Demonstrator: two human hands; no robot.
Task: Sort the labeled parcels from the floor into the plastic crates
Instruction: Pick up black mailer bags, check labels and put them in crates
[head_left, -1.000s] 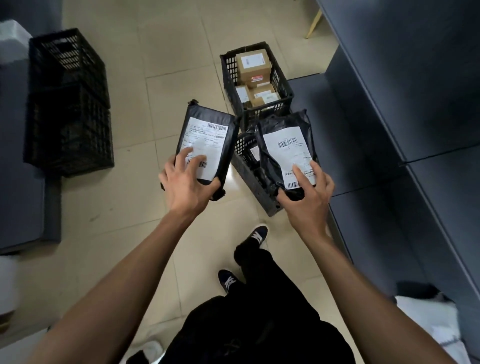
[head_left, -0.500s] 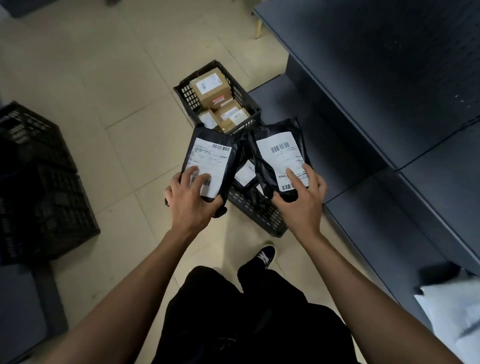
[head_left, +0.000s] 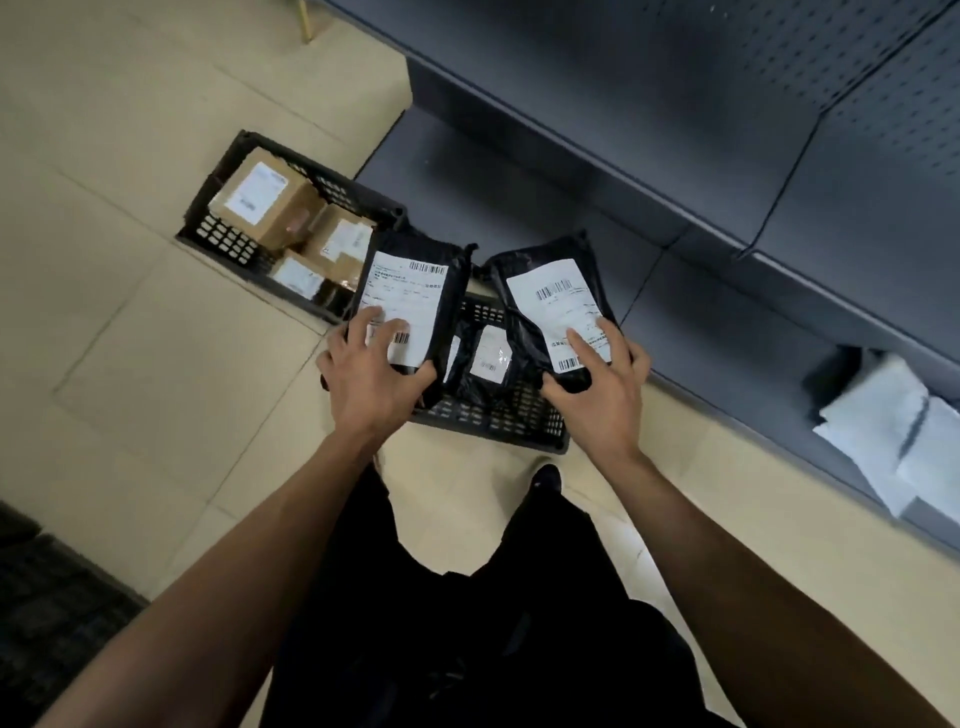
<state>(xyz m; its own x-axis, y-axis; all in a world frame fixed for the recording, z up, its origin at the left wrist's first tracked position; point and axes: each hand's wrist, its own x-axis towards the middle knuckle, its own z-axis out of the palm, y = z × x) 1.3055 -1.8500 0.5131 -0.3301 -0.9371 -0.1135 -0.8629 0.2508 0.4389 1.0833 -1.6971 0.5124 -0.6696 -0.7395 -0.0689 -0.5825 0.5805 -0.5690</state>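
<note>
Your left hand grips a black poly mailer by its lower end, fingers lying over the white label and thumb curled round the right edge; your right hand holds a second black mailer the same way, fingers spread on its label and thumb tucked under the bottom corner. Both bags are soft, glossy and creased — flat rectangles with printed barcodes, held side by side with a narrow gap between them. Directly beneath them sits a black plastic crate with slotted walls, already holding another black labeled bag. Just beyond your left hand a second lattice-walled crate holds brown cardboard boxes with white labels, packed close together. Both crates stand on a floor of pale beige tiles with thin grout lines — it is open to your left. On your right a dark grey perforated metal shelving unit runs along the floor, its low ledge touching or just beside the near crate. White padded parcels lie on that ledge further right. A dark crate edge shows at lower left.
</note>
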